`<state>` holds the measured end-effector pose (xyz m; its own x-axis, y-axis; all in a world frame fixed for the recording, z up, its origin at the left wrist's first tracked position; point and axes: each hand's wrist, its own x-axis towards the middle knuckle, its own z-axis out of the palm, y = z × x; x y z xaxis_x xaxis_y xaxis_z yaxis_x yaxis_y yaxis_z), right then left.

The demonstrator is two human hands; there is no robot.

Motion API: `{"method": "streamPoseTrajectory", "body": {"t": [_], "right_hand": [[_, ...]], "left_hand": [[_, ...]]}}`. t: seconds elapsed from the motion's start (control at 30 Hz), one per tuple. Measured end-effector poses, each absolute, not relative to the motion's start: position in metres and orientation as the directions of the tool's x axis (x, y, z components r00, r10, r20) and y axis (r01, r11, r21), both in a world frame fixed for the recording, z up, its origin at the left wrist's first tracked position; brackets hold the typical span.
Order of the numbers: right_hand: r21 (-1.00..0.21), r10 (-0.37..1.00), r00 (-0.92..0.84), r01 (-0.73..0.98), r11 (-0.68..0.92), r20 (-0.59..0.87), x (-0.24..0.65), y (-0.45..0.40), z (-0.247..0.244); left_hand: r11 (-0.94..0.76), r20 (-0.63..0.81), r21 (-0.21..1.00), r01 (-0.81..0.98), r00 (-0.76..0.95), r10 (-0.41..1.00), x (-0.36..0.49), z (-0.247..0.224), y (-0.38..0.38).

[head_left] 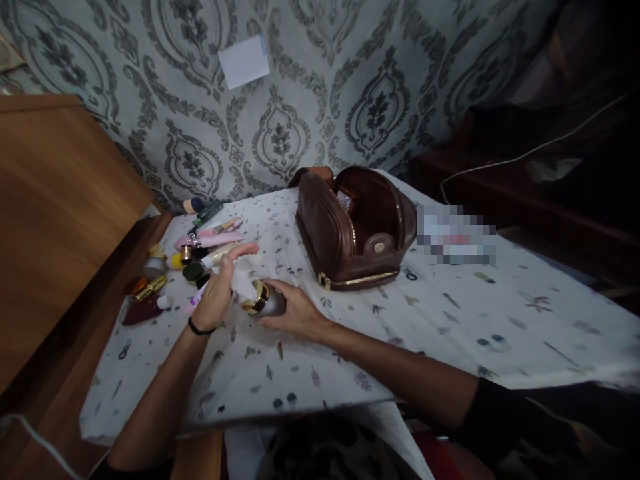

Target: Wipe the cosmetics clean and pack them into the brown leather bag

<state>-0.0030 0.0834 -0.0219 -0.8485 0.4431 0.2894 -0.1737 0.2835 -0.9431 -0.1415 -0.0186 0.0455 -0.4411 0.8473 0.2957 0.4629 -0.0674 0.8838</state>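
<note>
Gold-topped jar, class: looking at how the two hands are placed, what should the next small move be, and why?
Probably a light stroke of the white tissue over the gold top: the left hand has the tissue right beside it, while the right hand grips the jar by its body.

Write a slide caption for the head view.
Left of an open brown bag on a patterned cloth, the right hand holds a gold-banded jar, the left hand a thin white sheet.

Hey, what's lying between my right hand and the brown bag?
A bare strip of the patterned cloth: the head view shows nothing lying on it between the right hand, around the jar, and the brown bag.
</note>
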Motion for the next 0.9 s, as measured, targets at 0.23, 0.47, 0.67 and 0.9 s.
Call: {"method": "streamPoseTrajectory", "body": {"t": [0.23,0.47,0.67,0.9], "right_hand": [[-0.971,0.441,-0.871,-0.147,0.190,0.218,0.000,0.083,-0.017],[-0.986,0.414,-0.896,-0.130,0.100,0.160,-0.001,0.085,-0.018],[-0.964,0.446,-0.859,-0.182,0.193,0.251,0.000,0.089,-0.019],[-0.974,0.448,-0.879,-0.216,-0.072,0.162,-0.001,0.081,-0.014]], "left_hand": [[-0.128,0.269,0.678,0.723,-0.083,0.959,-0.147,0.082,-0.034],[-0.160,0.171,0.549,0.820,0.077,0.982,-0.137,0.067,-0.030],[-0.165,0.198,0.601,0.782,0.054,0.979,-0.122,0.057,-0.029],[-0.299,0.367,0.927,0.227,-0.381,0.849,-0.128,0.043,-0.022]]}}
